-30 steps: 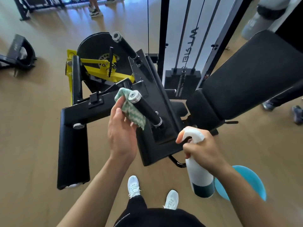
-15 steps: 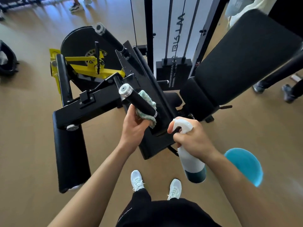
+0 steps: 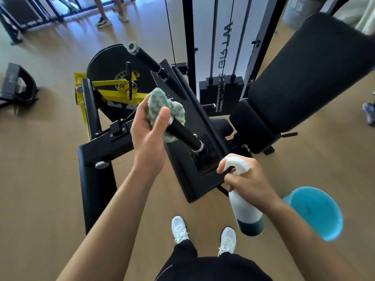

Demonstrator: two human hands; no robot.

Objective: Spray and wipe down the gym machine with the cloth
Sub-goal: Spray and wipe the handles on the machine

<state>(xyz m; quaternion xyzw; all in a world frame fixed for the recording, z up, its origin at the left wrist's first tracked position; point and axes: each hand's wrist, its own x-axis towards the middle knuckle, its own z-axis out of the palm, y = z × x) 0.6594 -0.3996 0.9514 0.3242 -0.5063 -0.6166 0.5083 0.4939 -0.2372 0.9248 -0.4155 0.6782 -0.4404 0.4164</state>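
On one handle [image 3: 185, 136], one cloth [image 3: 162, 104]; one spray bottle [image 3: 246, 211] beside

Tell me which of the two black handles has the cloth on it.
The nearer handle: the left hand holds the green-white cloth around its end. The farther handle, by the round black disc, is bare.

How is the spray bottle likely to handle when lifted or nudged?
The spray bottle looks like rigid plastic, so probably stiff. Only a dark band shows at its base; if that is the liquid, it is likely light. Tall and narrow, it could tip if nudged when set down. The right hand grips its neck.
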